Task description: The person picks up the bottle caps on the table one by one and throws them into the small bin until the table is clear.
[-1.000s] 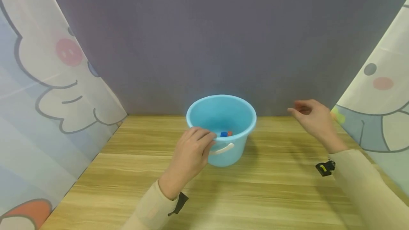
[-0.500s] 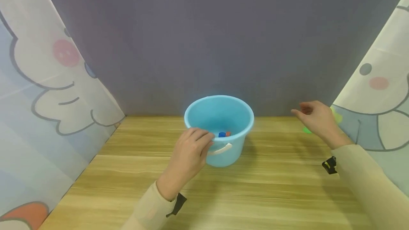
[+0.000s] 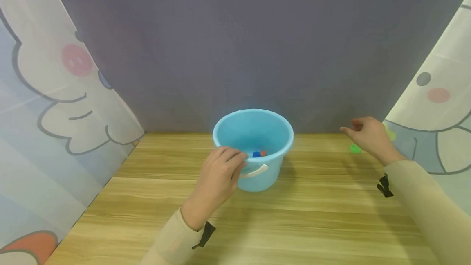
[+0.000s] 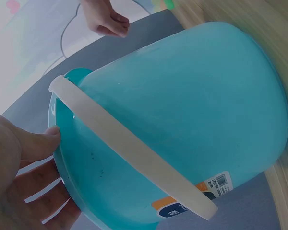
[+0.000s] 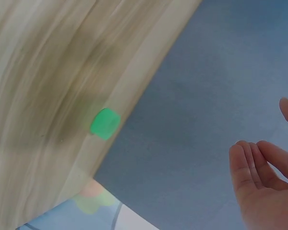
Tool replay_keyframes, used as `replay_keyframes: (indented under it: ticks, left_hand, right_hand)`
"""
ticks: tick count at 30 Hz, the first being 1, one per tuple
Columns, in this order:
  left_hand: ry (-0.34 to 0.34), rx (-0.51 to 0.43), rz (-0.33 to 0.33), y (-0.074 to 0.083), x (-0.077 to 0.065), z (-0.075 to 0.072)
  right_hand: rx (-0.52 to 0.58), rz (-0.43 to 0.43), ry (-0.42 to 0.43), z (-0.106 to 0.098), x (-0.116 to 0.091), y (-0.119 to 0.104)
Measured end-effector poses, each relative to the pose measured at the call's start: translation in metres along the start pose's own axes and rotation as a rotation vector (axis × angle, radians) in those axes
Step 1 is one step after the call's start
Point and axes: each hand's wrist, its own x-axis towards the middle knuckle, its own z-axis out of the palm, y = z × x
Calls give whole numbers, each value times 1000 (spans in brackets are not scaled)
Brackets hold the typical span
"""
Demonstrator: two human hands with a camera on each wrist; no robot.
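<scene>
A light blue bucket (image 3: 263, 175) with a white handle (image 3: 254, 171) stands on the wooden table. My left hand (image 3: 218, 175) grips its near left rim; in the left wrist view the thumb (image 4: 38, 143) lies at the rim, with the fingers on the other side. Inside the bucket lie a small blue piece (image 3: 256, 154) and a small red one (image 3: 263, 153). On the right, my right hand (image 3: 371, 138) hovers with fingers loosely bent and nothing held, thumb apart from them. A small, rounded green piece (image 5: 105, 123) sits on the table close by it, near the back edge.
A grey panel (image 3: 206, 52) rises behind the wooden table (image 3: 294, 224). Cartoon-printed curtains flank it, one at the left (image 3: 55, 126) and one at the right (image 3: 449, 134). A printed label (image 4: 201, 194) is on the bucket's side.
My right hand has shifted slightly to the right, and the green piece behind it has come into sight. The left hand stays on the bucket's rim.
</scene>
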Motion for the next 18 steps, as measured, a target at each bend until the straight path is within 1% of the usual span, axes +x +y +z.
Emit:
replay_keyframes:
  ticks: [5,9,12,14,18]
  left_hand:
    - [-3,10,-4,0,-1,0]
    - [-5,6,-11,0,0,-1]
    - [-6,3,-11,0,0,-1]
    - [-4,4,-8,0,0,-1]
    - [-1,10,0,-1,0,0]
  right_hand:
    - [-11,14,-29,1,5,7]
    - [-37,9,-40,2,9,13]
    - [-60,3,-64,2,13,20]
    - [-73,4,-96,3,14,26]
    - [-65,45,-188,5,16,40]
